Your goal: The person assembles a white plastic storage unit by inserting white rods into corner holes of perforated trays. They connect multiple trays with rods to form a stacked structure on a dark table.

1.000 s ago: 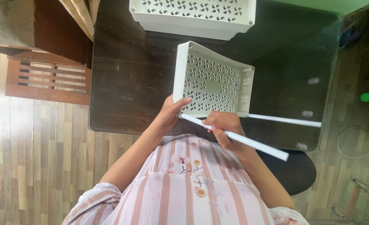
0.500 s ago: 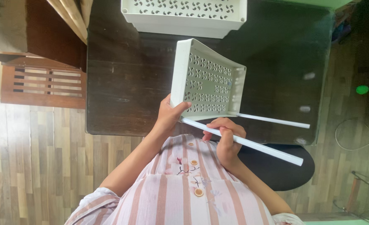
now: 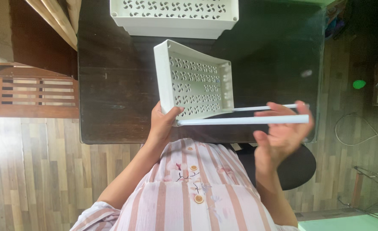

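My left hand (image 3: 162, 124) grips the near corner of a white perforated tray (image 3: 195, 81), held tilted above the dark table (image 3: 107, 94). A long white rod (image 3: 240, 121) runs level from that corner out to the right. A thinner white rod (image 3: 266, 108) lies just behind it. My right hand (image 3: 283, 134) is blurred at the long rod's far end, fingers spread, the fingertips behind the rod tip; no closed grip shows.
A second white perforated tray (image 3: 174, 15) sits at the table's far edge. A slatted wooden piece (image 3: 33, 96) stands to the left on the wood floor. A black round seat (image 3: 302, 167) is under my right arm. Cables (image 3: 360, 132) lie at right.
The long rod has swung from slanting down-right to level. My right hand slid out along it from near the tray to the far end and spread its fingers. The tray tilted slightly.
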